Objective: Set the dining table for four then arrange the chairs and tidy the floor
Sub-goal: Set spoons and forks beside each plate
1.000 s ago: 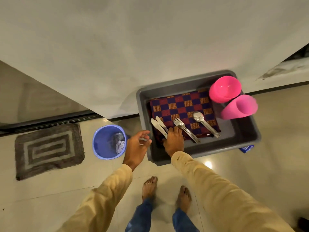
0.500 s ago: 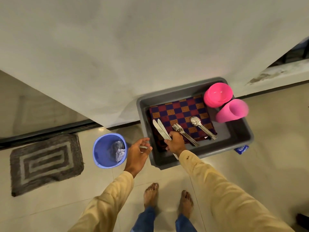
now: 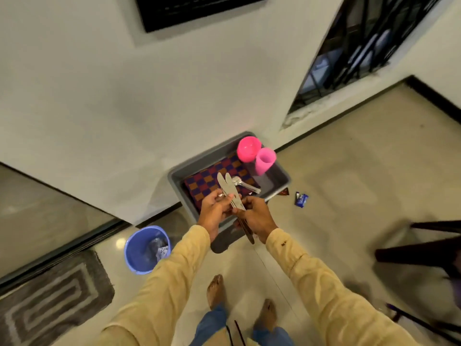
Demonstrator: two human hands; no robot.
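Two knives [image 3: 228, 187] are up off the tray, side by side. The right hand [image 3: 257, 218] grips the handles and the left hand [image 3: 214, 211] pinches them mid-length, with the blades pointing away from the body. Just beyond the fingertips sits one grey tray [image 3: 282, 181] holding one checked cloth [image 3: 204, 186], at least one spoon [image 3: 237, 180], and two pink cups [image 3: 265, 161] at its far right corner.

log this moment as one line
phase: gathering cutlery | right hand: grips knives | left hand: pinches their blades | tub: spoon, pink cups, checked cloth | litter: wrappers beside tub
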